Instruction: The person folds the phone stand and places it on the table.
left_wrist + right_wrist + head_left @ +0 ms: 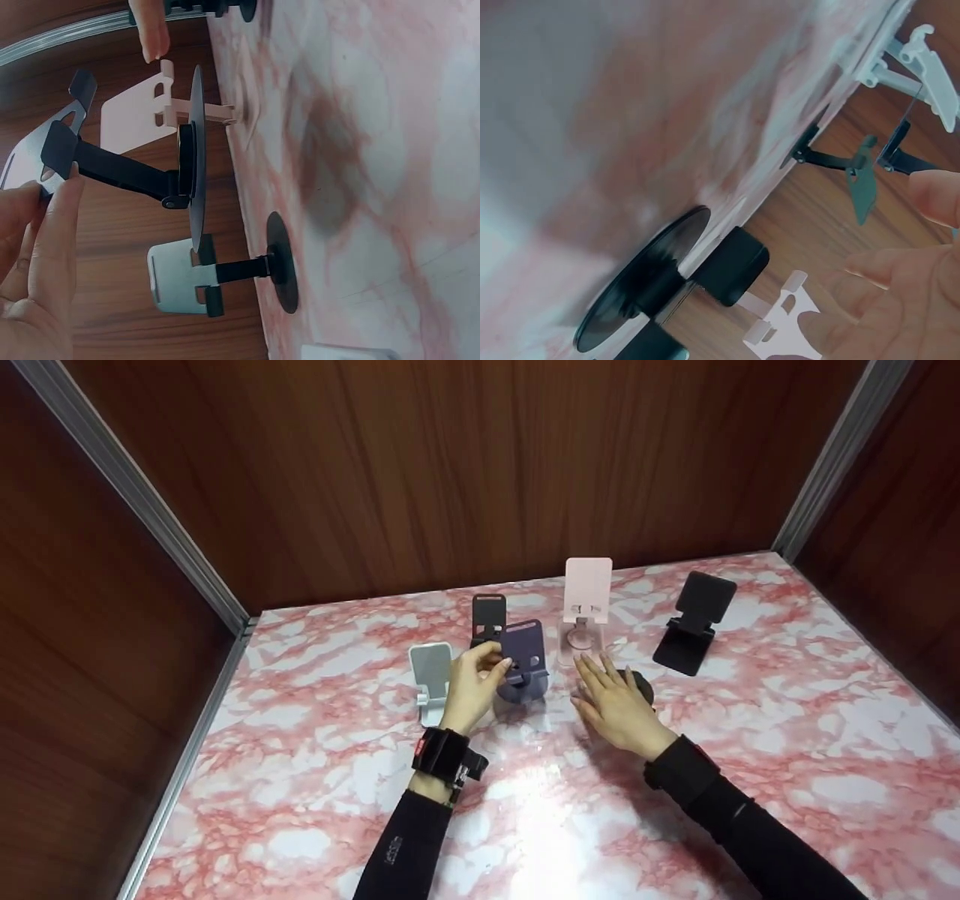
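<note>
And here is the left hand (474, 679), near the middle of the frame, thumb and fingers pinching a purple flat-plated phone stand (523, 643) by the left edge of its upper plate. That stand is off the surface: the left wrist view has its thin round base (199, 150) clear of the table, with a soft shadow (326, 172) on the marbling to the right.

Over to the right hand (619, 709), right of centre: fingers straight and slightly spread, nothing in its grip. Peeking out past its far edge is a black stand with a round base (643, 687), mostly hidden from above; whether hand and stand touch is hard to say.

Now outward! Just behind the purple stand, a dark slotted-plate stand (489, 611) is upright, its round base on the table in the left wrist view. Left of the left hand, a white stand with a grey-green face (431, 666). Upper centre-right, a tall pale-pink stand (588, 585), just beyond the right fingertips. Farther right, well apart, a black stand with a squarish base (705, 596), plate tilted.

All of it on a red-and-white marbled table (300, 780), with dark brown wood-grain panels (480, 472) across the top and metal strips (840, 450) at the corners. Both wrists wear black bands (682, 771) below.
</note>
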`<state>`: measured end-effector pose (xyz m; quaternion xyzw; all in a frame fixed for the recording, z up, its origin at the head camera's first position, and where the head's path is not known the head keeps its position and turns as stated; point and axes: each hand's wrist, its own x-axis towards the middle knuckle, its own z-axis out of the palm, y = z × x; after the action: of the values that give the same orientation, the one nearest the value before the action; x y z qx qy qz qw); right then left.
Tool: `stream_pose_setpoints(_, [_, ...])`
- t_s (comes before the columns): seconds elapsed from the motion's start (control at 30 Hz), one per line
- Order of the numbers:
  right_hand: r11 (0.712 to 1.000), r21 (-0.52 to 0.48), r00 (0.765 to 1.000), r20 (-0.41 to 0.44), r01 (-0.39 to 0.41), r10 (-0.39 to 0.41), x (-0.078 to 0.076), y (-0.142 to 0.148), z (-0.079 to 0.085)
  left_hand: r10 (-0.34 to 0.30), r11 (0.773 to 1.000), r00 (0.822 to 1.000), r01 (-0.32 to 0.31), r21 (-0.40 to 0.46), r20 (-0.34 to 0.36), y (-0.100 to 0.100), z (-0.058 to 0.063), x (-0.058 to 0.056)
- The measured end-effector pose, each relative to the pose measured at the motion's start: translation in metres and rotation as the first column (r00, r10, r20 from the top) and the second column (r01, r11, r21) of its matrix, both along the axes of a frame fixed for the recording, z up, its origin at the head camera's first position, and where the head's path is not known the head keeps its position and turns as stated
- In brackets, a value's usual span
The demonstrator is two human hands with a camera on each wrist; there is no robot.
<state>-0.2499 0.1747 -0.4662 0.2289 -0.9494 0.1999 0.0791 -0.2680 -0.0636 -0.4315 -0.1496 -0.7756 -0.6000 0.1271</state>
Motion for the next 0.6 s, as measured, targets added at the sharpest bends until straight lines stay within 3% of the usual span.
stream_pose_setpoints(0.17, [0.993,-0.121,1.000,-0.001,-0.008,0.008,-0.001,-0.003,0.001,-0.014,1.000,1.000,0.014,0.007,0.013,-0.003,0.004,0.007])
stream_pose_setpoints(0.3, [0.965,-0.260,0.999,-0.001,-0.032,0.033,-0.003,-0.006,0.000,-0.033,0.999,0.999,0.033,0.000,-0.002,-0.003,0.006,0.014])
stream_pose_setpoints(0.5, [0.896,-0.440,0.995,0.042,-0.060,0.087,-0.004,-0.010,0.000,-0.068,0.997,0.997,0.067,-0.036,-0.042,-0.002,0.009,0.022])
stream_pose_setpoints(0.57, [0.856,-0.515,0.984,0.120,-0.049,0.129,-0.005,-0.011,-0.001,-0.083,0.996,0.996,0.081,-0.037,-0.042,-0.002,0.010,0.024])
stream_pose_setpoints(0.6, [0.820,-0.570,0.969,0.175,-0.044,0.173,-0.005,-0.011,-0.001,-0.089,0.995,0.995,0.087,-0.041,-0.045,-0.002,0.010,0.025])
